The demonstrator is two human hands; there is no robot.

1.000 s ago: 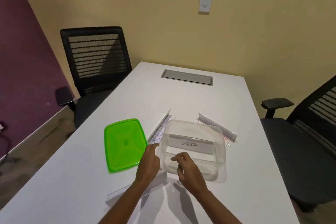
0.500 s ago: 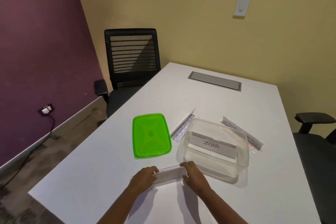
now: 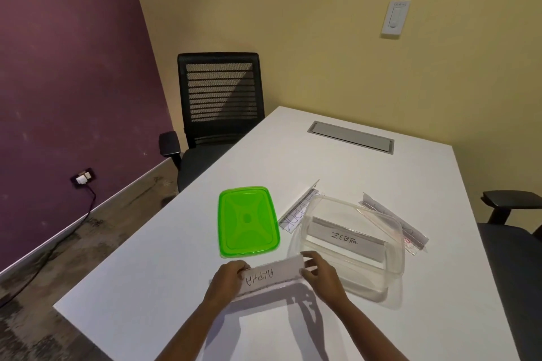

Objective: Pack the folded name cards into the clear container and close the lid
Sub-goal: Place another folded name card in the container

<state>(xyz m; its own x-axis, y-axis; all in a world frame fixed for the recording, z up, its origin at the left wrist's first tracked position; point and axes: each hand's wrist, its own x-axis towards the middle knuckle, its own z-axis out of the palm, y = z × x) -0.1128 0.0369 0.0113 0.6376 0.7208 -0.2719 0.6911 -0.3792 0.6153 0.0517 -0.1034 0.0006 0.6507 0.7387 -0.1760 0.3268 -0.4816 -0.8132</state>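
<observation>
clear container [image 3: 349, 246] with just the ZEBRA card [image 3: 347, 239] inside, ALPHA card [image 3: 271, 274] pinched at its ends, left hand [image 3: 228, 277], right hand [image 3: 321, 274]

Container [image 3: 393, 243] sits on desk [image 3: 337, 167], right of centre, one card [image 3: 347, 239] standing inside it. Lid [image 3: 247, 221] lies flat on desk just left of container. One card [image 3: 297, 209] lies between lid and container, at container's far-left corner. Another card [image 3: 396, 221] lies behind container's right side. Nearest edge: card [image 3: 271, 274] in front of container's near-left corner, left hand [image 3: 230, 277] on its left end, right hand [image 3: 321, 274] on its right end.
</observation>
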